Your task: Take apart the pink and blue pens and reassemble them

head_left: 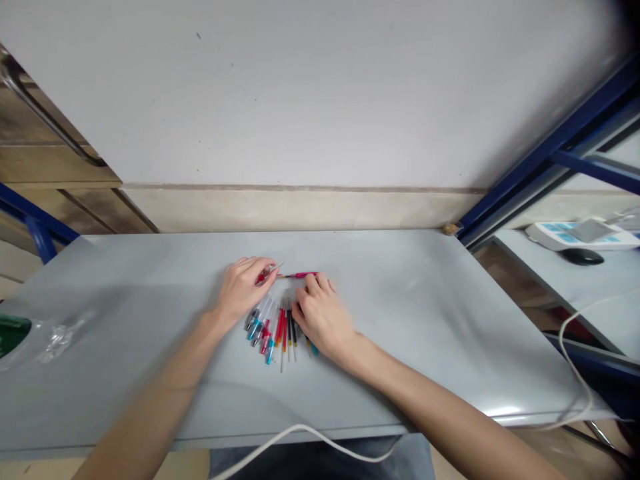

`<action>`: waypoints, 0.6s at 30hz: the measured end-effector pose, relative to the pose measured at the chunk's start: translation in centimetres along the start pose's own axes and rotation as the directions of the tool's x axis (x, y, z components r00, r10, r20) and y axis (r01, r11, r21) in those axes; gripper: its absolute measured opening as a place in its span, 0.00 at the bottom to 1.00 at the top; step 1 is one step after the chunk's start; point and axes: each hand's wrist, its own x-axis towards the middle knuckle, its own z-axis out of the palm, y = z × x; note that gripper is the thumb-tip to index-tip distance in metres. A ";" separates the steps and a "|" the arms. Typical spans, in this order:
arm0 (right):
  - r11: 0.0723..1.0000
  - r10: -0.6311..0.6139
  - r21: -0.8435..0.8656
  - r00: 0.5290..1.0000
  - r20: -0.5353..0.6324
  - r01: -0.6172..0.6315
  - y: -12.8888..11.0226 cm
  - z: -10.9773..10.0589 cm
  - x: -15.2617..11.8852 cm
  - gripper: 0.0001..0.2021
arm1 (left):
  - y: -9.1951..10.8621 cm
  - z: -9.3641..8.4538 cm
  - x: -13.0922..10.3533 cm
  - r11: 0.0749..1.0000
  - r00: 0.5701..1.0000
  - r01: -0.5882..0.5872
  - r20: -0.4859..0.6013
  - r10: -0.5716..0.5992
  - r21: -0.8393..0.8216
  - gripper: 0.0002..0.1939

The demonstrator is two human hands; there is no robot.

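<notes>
Pinching a slender pale piece (pixel 278 266) between thumb and fingers, the left hand (pixel 246 281) sits above the middle of the grey table (pixel 400 287), a red part (pixel 261 277) showing at its fingers. Right hand (pixel 323 312) palm down, fingers bent, fingertips at the right end of a thin red rod (pixel 301 275); whether they grip it, cannot tell. Rod lies crosswise between the hands, nearer the table's far edge than the pile.

Pen parts fan out below: clear plastic tubes (pixel 265 327) with blue, red and dark ends on the left, slim red and black refills (pixel 287 323) beside them, pale tails towards the near edge. Right hand partly covers the refills' right side.

Tabletop smooth, lightly glossy, glare near the front right corner. Broad grey stretches run from each hand to the side edges; a narrower strip separates hands from the straight far edge, beside a beige wall band (pixel 300 210). Crumpled clear plastic (pixel 63 339) and something green (pixel 14 335) at the left edge. Small brownish lump (pixel 451 229) at the far right corner, by a blue metal frame (pixel 530 137). White cable (pixel 300 427) loops along the near edge. Beyond the right edge, a side table (pixel 555 273) carries a rounded black mouse (pixel 581 257) and a white device (pixel 550 235).
</notes>
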 end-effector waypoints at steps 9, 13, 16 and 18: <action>0.998 -0.033 -0.055 0.998 0.045 0.036 -0.4 -0.7 0.6 0.15 | 0.1 0.1 -0.2 1.000 0.999 0.021 0.049 -0.022 0.008 0.07; 0.998 -0.039 -0.053 0.998 0.044 0.041 -0.1 -0.3 0.8 0.15 | 0.4 -0.1 -0.3 0.997 0.993 0.073 0.096 -0.072 -0.002 0.06; 0.996 -0.055 -0.061 0.997 0.046 0.057 0.0 -0.1 1.1 0.15 | 0.6 -0.3 -0.3 0.995 0.988 0.099 0.121 -0.098 -0.003 0.06; 0.995 -0.068 -0.066 0.996 0.056 0.071 -0.1 -0.2 1.3 0.15 | 0.7 -0.3 -0.4 0.995 0.988 0.100 0.122 -0.100 0.001 0.06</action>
